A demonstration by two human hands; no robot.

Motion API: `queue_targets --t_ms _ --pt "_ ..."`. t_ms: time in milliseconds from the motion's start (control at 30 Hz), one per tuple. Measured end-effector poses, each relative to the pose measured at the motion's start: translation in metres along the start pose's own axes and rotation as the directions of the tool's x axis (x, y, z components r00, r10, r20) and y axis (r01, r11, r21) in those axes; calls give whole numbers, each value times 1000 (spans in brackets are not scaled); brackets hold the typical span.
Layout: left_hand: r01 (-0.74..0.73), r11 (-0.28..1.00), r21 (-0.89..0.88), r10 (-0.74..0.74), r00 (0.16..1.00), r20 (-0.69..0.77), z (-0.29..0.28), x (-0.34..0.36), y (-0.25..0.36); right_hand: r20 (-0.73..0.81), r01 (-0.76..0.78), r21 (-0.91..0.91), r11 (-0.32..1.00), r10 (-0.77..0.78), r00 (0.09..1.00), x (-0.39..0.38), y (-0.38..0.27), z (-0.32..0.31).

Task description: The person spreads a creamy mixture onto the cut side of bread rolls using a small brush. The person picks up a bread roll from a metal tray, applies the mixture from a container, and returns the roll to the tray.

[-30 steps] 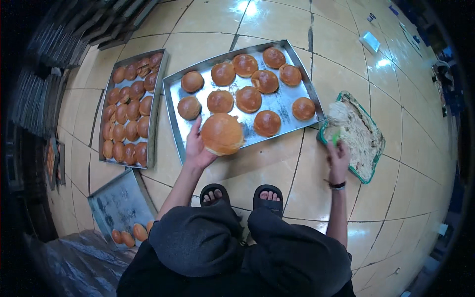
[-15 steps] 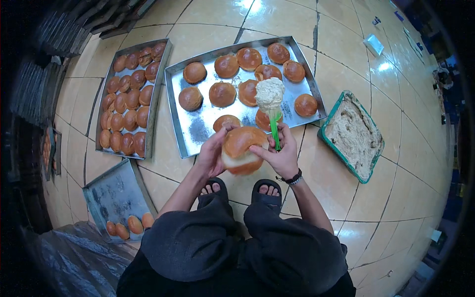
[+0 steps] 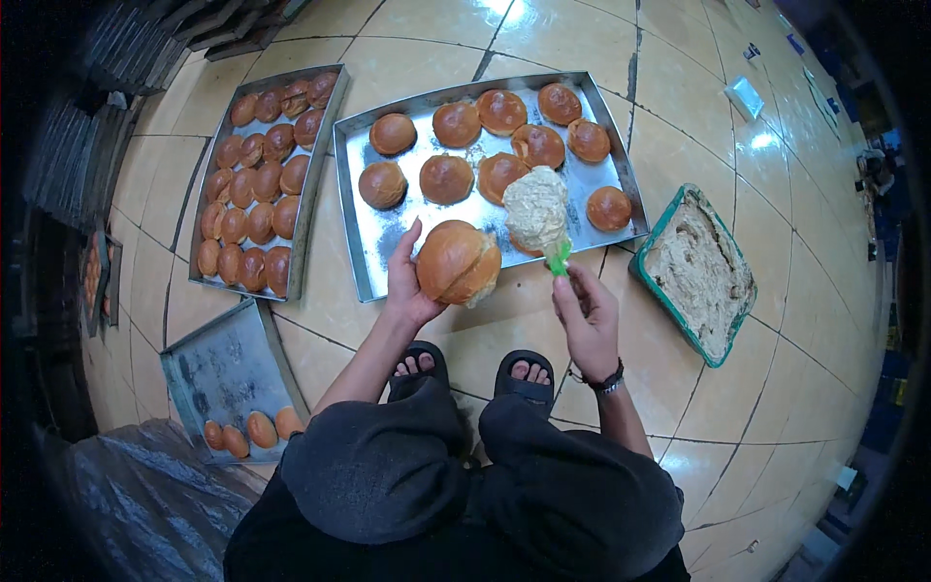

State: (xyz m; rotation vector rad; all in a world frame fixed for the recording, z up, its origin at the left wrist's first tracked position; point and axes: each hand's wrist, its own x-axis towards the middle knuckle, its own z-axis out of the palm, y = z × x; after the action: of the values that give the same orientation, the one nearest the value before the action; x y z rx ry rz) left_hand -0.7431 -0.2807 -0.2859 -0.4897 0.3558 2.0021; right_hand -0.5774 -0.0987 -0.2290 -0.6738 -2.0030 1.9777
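My left hand (image 3: 412, 291) holds a large golden bun (image 3: 459, 257), split along its side with a pale inside showing. Just right of it my right hand (image 3: 588, 318) grips a green-handled spreading tool (image 3: 557, 258), its head heaped with pale cream (image 3: 534, 204). Behind both hands lies a wide metal tray (image 3: 351, 250) of round glossy buns (image 3: 445, 177). On the right, beside my right hand, sits a green-rimmed tub (image 3: 695, 274) of the same pale, lumpy mixture.
A tray (image 3: 339, 92) packed with buns lies at left. Below it another tray (image 3: 218, 378) holds several small oval buns (image 3: 261, 429) near a dark plastic sheet (image 3: 155, 495). Stacked metal trays (image 3: 58, 175) stand far left. My sandalled feet (image 3: 524, 378) rest on the tiled floor (image 3: 776, 369).
The cream-loaded tool has come from the tub to above the middle tray, then slightly down. Both hands met at the bun and have since moved apart, with the bun now split.
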Motion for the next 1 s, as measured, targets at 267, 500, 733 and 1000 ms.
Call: queue_targets --t_ms 267,500,733,1000 --pt "-111 965 239 133 988 -77 4 3 -30 25 -136 371 918 137 990 -1 24 41" --pt "43 965 257 -46 999 8 -14 -20 -20 60 -168 357 919 157 986 6 40 42" --pt "-97 848 520 80 995 54 -29 -11 -21 164 -196 282 939 154 974 10 39 41" --pt "-153 981 120 138 982 131 -25 -22 7 115 99 -153 983 -82 990 16 -8 10"
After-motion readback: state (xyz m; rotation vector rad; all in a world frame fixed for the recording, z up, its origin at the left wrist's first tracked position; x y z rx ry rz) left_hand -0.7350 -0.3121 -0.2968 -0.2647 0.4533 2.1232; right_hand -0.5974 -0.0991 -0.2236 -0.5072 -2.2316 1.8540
